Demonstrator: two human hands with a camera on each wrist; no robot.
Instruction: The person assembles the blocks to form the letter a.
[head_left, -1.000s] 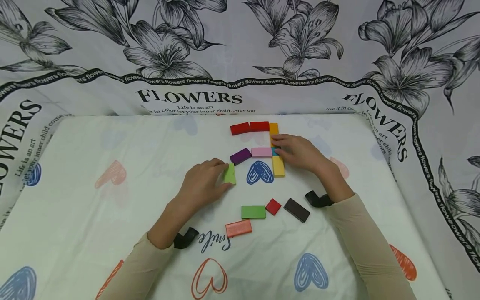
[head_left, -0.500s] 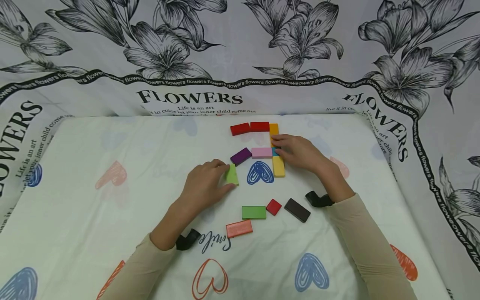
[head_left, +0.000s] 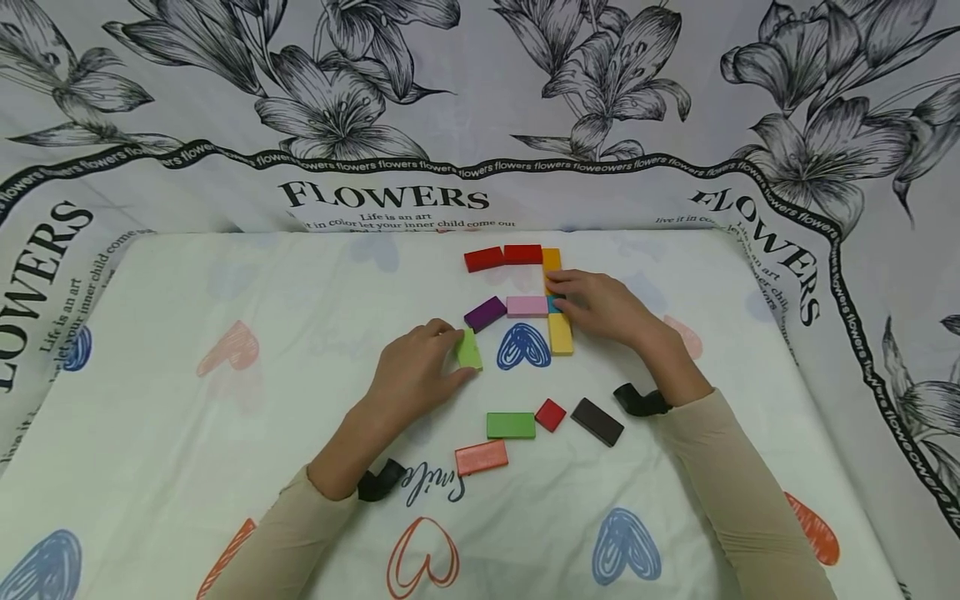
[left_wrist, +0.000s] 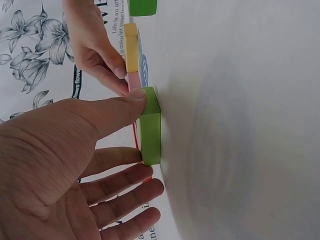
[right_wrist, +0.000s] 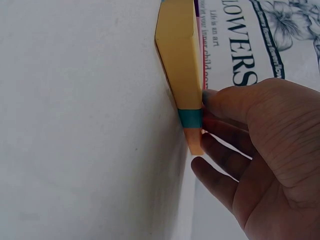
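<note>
My left hand (head_left: 412, 371) pinches a light green block (head_left: 469, 350) between thumb and fingertip; in the left wrist view the other fingers spread loosely beside the light green block (left_wrist: 151, 135). Just beyond it lies a purple block (head_left: 485, 313), followed by a pink block (head_left: 527, 307). My right hand (head_left: 603, 308) rests its fingertips on an orange block (head_left: 551, 259) and a small teal block (head_left: 554, 306), partly covering both. A yellow block (head_left: 560, 336) continues that column toward me. Two red blocks (head_left: 522, 254) form the far row, meeting the orange block.
Nearer me lie a green block (head_left: 511, 426), a small red block (head_left: 551, 415), a dark block (head_left: 597, 422) and a coral block (head_left: 482, 457). A white cloth (head_left: 187, 450) with printed hearts covers the table. Behind it hangs a flower-printed sheet (head_left: 465, 100).
My left hand has turned the light green block slightly, its near end swinging right. My right hand stays in place on the column, and the other blocks keep their arrangement.
</note>
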